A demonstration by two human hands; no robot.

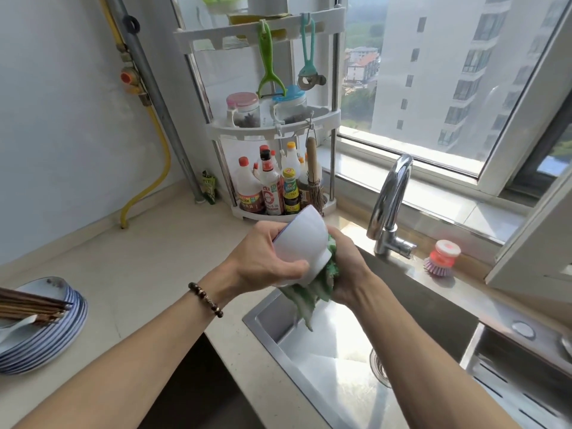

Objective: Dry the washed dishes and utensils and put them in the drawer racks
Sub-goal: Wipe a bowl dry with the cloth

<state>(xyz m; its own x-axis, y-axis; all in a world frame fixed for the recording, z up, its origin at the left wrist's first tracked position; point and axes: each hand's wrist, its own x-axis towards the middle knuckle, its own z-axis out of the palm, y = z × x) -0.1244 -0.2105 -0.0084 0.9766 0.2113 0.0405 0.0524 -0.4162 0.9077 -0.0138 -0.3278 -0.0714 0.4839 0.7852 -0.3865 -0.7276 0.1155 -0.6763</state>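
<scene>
Your left hand (pixel 263 258) grips a white bowl (pixel 301 243), fingers curled round its rim and thumb pressed along its side near the foot; the bowl is tilted, foot toward you and to the right. Your right hand (pixel 343 270) clutches a green cloth (pixel 309 297) bunched against the bowl's foot, its loose end hanging below. Both hands and the bowl are above the left edge of the steel sink (pixel 325 366), over the basin. A beaded bracelet (pixel 205 300) circles your left wrist.

The chrome tap (pixel 391 205) stands just beyond your right hand, and a pink dish brush (pixel 442 258) sits on the ledge to its right. Behind the bowl, a white corner rack (pixel 278 128) holds sauce bottles (pixel 269 187) on its lowest tier, jars above them, a green peeler (pixel 269 60) hanging from the top.

Far left on the counter (pixel 139 258), a stack of blue-rimmed plates (pixel 62 329) carries dark chopsticks (pixel 31 306) and a white spoon (pixel 15 326).
</scene>
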